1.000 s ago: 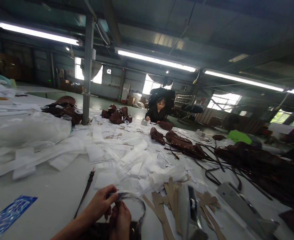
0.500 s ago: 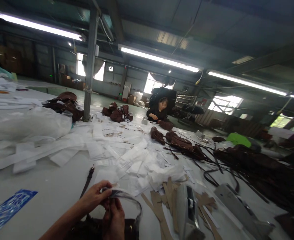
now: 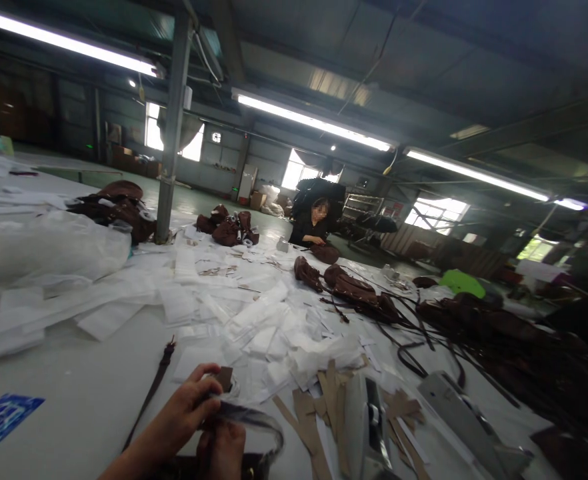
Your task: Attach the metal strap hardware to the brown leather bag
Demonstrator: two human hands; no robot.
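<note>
**Inspector:** State the condition of the left hand (image 3: 194, 405).

**Assistant:** Thumb and fingers pinch one end of the wrapped strap (image 3: 258, 416), a dark band with a pale, translucent-looking covering. A small brown tab (image 3: 225, 377) shows just beyond the fingertips.

**Inspector:** And the right hand (image 3: 227, 448)?

**Assistant:** Curled, close beside the left and just below the strap. I cannot tell what its fingers close on; they are partly hidden.

**Inspector:** Location of the strap?

**Assistant:** Near side of the counter (image 3: 87, 377), about the middle. It arches rightward from the left hand and bends down toward a dark item (image 3: 254, 465) at the near edge, mostly out of view.

**Inspector:** Items to the left?

**Assistant:** A loose strap (image 3: 153, 387) with a buckle at its far end lies just left of the hands. Farther left is a blue patterned packet (image 3: 5, 421).

**Inspector:** To the right?

**Assistant:** Brown strips (image 3: 308, 430), then two grey dispensers (image 3: 357, 427), the nearer one beside the strips. Well to the right is a dark brown heap (image 3: 514, 337).

**Inspector:** Far side?

**Assistant:** White sheets (image 3: 267, 327) cover the middle; brown bags (image 3: 349, 285) lie past them. At the far edge sits a co-worker (image 3: 301, 230), one hand at a brown piece (image 3: 325, 254).
</note>
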